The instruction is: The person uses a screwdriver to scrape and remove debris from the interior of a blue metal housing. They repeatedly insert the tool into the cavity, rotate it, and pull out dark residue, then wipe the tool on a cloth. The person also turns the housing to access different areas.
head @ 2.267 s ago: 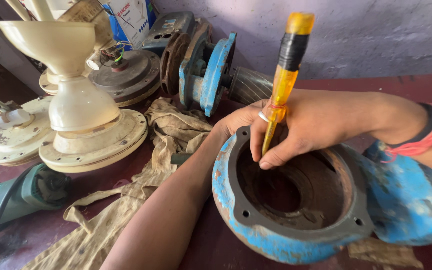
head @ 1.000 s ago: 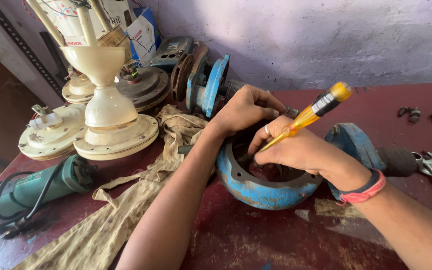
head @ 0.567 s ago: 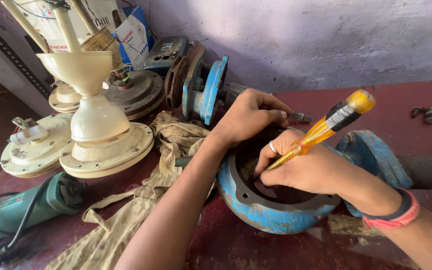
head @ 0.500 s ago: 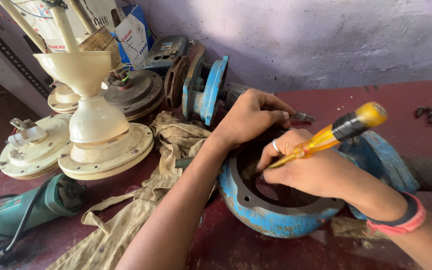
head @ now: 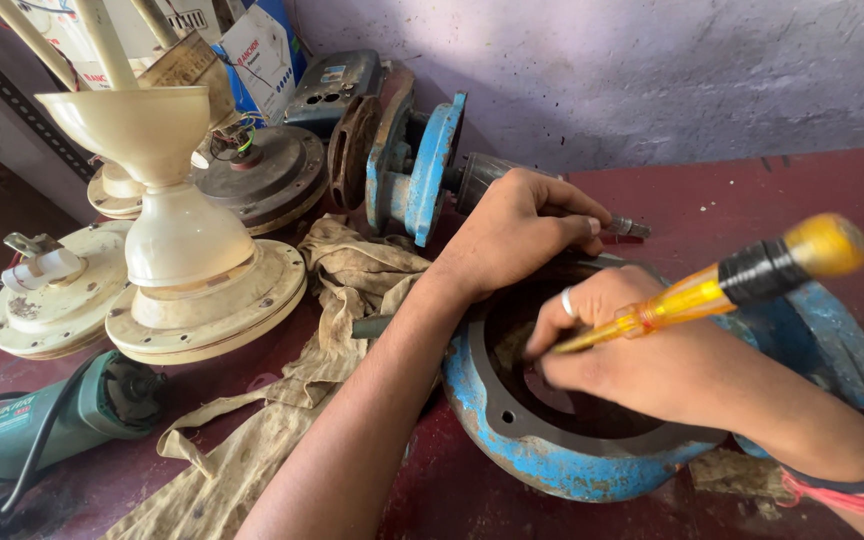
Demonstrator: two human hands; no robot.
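Two bare hands work at a blue cast-metal pump housing (head: 562,440) lying open-side up near the front edge of a dark red tabletop (head: 752,200). The right hand (head: 652,365) has its grip pinched around a yellow-handled screwdriver (head: 712,290), the tip angled down into the housing's dark bore, while the left hand (head: 512,230) rests on the far rim, fingers curled over it to steady the casting. The housing looks heavy, rigid and rough with chipped paint, unlikely to slip; its thick bolted flange seems the surest place to take hold. To the left lie a green angle grinder (head: 42,430) and a soiled rag (head: 302,340); beyond them stand cream ceiling-fan motors (head: 182,270) and, near the purple wall (head: 652,70), a second blue pump part (head: 422,165).
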